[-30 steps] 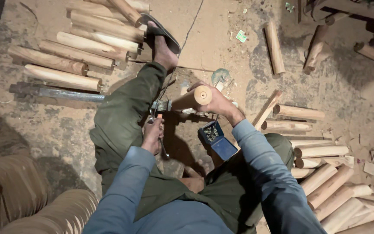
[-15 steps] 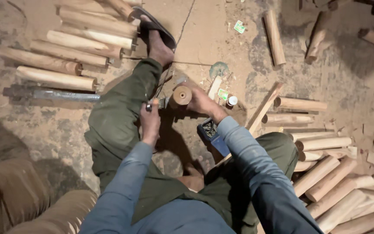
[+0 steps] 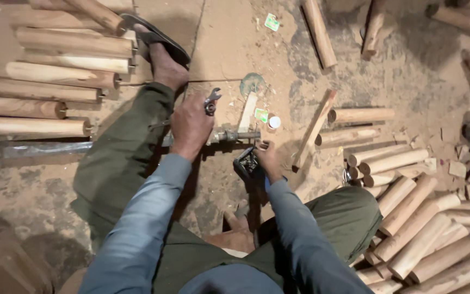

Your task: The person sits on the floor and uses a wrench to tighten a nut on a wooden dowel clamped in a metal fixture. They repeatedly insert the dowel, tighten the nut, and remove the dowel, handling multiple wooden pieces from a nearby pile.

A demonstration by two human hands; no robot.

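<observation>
My left hand (image 3: 190, 128) grips a small metal spanner (image 3: 211, 101), whose jaw sticks out above the knuckles. Just right of that hand a short metal shaft (image 3: 234, 135) lies on the dirt floor. My right hand (image 3: 268, 158) is lower and to the right, with curled fingers at the edge of a small dark blue box (image 3: 247, 163). Whether it holds anything is hidden. Beyond the shaft lie a flat wooden strip (image 3: 247, 111), a white cap (image 3: 274, 122) and a round grey disc (image 3: 252, 83).
Turned wooden rods (image 3: 55, 76) lie in rows at the left, and a larger heap (image 3: 425, 228) fills the lower right. My sandalled foot (image 3: 161, 54) stretches forward. A metal pipe (image 3: 44, 148) lies at the left and a slanted wooden slat (image 3: 314, 128) right of the hands.
My right hand no longer holds the round wooden piece and has dropped to the blue box. My left hand has moved up and forward with the spanner, beside the shaft.
</observation>
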